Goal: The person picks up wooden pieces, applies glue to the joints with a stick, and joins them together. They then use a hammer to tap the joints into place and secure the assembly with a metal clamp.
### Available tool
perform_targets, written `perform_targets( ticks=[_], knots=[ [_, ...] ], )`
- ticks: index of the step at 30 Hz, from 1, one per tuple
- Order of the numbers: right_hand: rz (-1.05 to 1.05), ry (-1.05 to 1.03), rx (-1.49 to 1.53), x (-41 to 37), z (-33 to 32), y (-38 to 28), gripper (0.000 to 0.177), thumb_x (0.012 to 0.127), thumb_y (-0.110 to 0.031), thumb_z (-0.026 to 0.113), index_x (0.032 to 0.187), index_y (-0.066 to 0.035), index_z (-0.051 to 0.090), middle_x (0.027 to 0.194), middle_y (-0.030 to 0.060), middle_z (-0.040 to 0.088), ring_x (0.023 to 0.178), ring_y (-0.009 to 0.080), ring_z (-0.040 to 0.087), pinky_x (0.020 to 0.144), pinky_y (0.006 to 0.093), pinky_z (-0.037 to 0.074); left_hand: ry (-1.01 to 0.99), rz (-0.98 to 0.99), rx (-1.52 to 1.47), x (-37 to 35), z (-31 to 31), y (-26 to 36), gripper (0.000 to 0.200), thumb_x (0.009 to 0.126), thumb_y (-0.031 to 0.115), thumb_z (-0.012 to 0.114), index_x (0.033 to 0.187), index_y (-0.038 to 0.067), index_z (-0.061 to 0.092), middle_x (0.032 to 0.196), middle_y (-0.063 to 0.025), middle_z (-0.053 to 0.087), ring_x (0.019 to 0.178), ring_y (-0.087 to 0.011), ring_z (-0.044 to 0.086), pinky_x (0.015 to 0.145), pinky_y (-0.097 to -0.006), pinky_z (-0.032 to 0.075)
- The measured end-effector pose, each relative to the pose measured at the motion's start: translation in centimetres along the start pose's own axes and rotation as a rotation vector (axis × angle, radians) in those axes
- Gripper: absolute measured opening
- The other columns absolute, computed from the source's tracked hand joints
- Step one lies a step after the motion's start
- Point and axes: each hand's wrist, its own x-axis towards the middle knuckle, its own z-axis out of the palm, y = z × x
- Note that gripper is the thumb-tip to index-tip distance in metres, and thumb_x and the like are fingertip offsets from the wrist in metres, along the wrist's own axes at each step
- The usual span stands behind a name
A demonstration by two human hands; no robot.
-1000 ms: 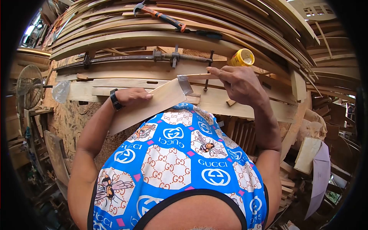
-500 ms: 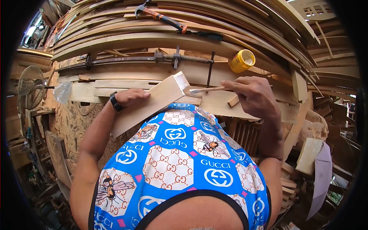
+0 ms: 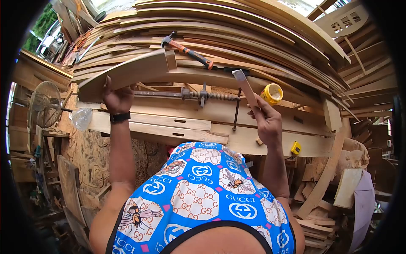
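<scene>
My left hand [image 3: 119,99] is closed on the lower edge of a pale wooden board [image 3: 127,73], held up tilted above the bench at the left. The board's end has a tenon-like step. My right hand [image 3: 269,122] grips a flat wooden stick [image 3: 247,86] upright, with white paste on its upper tip. Just behind that hand stands a yellow jar [image 3: 272,94], its mouth uncovered and pale paste inside. Between my hands lies a long metal bar clamp [image 3: 203,96] with a threaded screw.
A claw hammer [image 3: 188,51] with an orange and black handle rests on stacked planks [image 3: 253,29] beyond the bench. Slotted boards [image 3: 160,122] lie nearer me. A yellow tape measure [image 3: 296,148] sits at the right, a plastic bag [image 3: 81,119] and a fan [image 3: 44,105] at the left.
My left hand has lifted the board forward and left, away from my body. The stick in my right hand has swung from level, beside the board's end, to upright. The tape measure has come into sight.
</scene>
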Motion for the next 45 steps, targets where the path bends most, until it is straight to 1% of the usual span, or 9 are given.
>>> perform_targets(
  ticks=[1,4,7,15,22,32,35,39,45],
  knots=[
    [0.111,0.02,-0.004,0.4,0.4,0.2,0.039,0.101,-0.001,0.055,0.139,-0.007,0.064,0.104,0.0071,0.073,0.086,0.0112,0.067,0.078,0.026,0.056,-0.01,-0.005,0.003,-0.3,0.1,-0.7,0.048,0.103,0.034,0.058,0.14,0.004,0.055,0.141,-0.0159,0.062,0.129,-0.0351,0.06,0.111,-0.0553,0.047],
    [0.285,-0.127,0.105,2.1,1.1,3.7,0.043,0.104,-0.008,0.054,0.148,-0.01,0.056,0.105,0.0033,0.07,0.084,0.0104,0.064,0.076,0.0265,0.056,0.294,-0.012,-0.127,-1.4,-1.0,-3.4,0.049,0.096,0.027,0.072,0.137,0.004,0.058,0.14,-0.0193,0.062,0.132,-0.0351,0.057,0.117,-0.0567,0.044],
    [0.276,-0.148,0.245,1.7,2.3,3.8,0.044,0.105,-0.007,0.052,0.149,-0.004,0.053,0.113,0.0078,0.069,0.087,0.0113,0.065,0.077,0.0266,0.058,0.432,0.062,-0.073,-2.6,-1.0,-6.3,0.05,0.093,0.023,0.075,0.135,0.004,0.059,0.137,-0.0187,0.063,0.132,-0.0356,0.057,0.117,-0.057,0.044],
    [0.26,-0.334,0.414,-0.2,4.9,-1.9,0.051,0.099,-0.003,0.063,0.149,-0.009,0.054,0.114,0.0048,0.067,0.09,0.0092,0.064,0.077,0.0255,0.06,0.153,0.112,-0.054,-5.5,1.2,-10.5,0.052,0.088,-0.001,0.073,0.137,0.006,0.058,0.142,-0.016,0.06,0.134,-0.0316,0.056,0.121,-0.0596,0.037],
    [0.193,-0.361,0.504,0.2,6.4,-4.6,0.056,0.098,-0.009,0.067,0.151,-0.006,0.049,0.097,0.0053,0.067,0.079,0.012,0.068,0.074,0.027,0.062,0.022,0.084,-0.062,-5.3,1.5,-10.4,0.053,0.091,0.0,0.07,0.142,0.009,0.057,0.149,-0.0129,0.055,0.142,-0.0312,0.048,0.126,-0.0566,0.03],
    [0.232,-0.278,0.587,-0.7,9.2,-5.5,0.071,0.097,-0.009,0.071,0.157,0.002,0.034,0.095,0.0063,0.068,0.081,0.0119,0.068,0.072,0.0269,0.059,-0.067,0.091,-0.003,-4.9,0.8,-11.3,0.051,0.097,-0.001,0.062,0.146,0.013,0.053,0.153,-0.0135,0.052,0.147,-0.0321,0.042,0.126,-0.0573,0.029],
    [0.185,-0.246,0.58,-0.9,10.5,-4.8,0.071,0.097,-0.009,0.072,0.157,-0.001,0.035,0.11,0.0068,0.066,0.084,0.0117,0.07,0.074,0.0251,0.06,-0.076,0.073,0.003,-4.9,1.5,-12.1,0.053,0.096,-0.001,0.063,0.146,0.015,0.054,0.152,-0.0122,0.052,0.146,-0.0316,0.043,0.126,-0.0567,0.03],
    [0.174,-0.231,0.537,-1.2,10.9,-4.5,0.071,0.095,-0.01,0.073,0.155,0.004,0.039,0.083,0.0012,0.068,0.073,0.006,0.06,0.065,0.0228,0.053,-0.052,0.067,0.002,-5.0,2.4,-12.7,0.055,0.095,-0.003,0.064,0.145,0.015,0.054,0.152,-0.012,0.053,0.145,-0.0312,0.044,0.126,-0.0561,0.03],
    [0.199,-0.465,0.44,0.4,5.0,-2.9,0.06,0.091,0.001,0.066,0.149,-0.001,0.051,0.086,0.0025,0.065,0.06,0.0058,0.054,0.056,0.0225,0.048,-0.087,0.073,0.021,-5.0,0.5,-10.4,0.055,0.093,-0.004,0.066,0.144,0.012,0.055,0.151,-0.0132,0.054,0.145,-0.031,0.044,0.127,-0.0563,0.028]
  ],
)
